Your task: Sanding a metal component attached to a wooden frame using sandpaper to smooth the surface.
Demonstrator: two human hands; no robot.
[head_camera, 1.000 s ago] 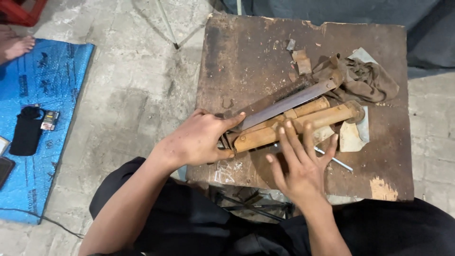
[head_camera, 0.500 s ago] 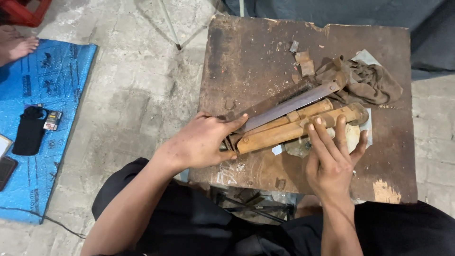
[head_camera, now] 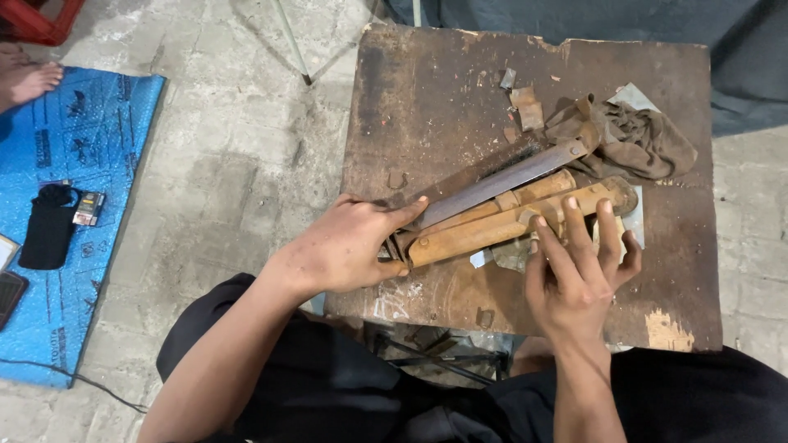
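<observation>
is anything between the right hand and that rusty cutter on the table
Nothing visible. The right hand lies flat with its fingertips already at the rusty cutter, pressing a thin sheet beside it. The left hand grips the cutter's near end.

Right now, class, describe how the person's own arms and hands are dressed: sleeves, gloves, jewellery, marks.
Both arms are bare to past the elbow: no sleeves show. The left hand and right hand wear no gloves; no rings, watch or bands are visible. Dark grime smudges the knuckles and fingers. Dark clothing covers the lap below.
</observation>
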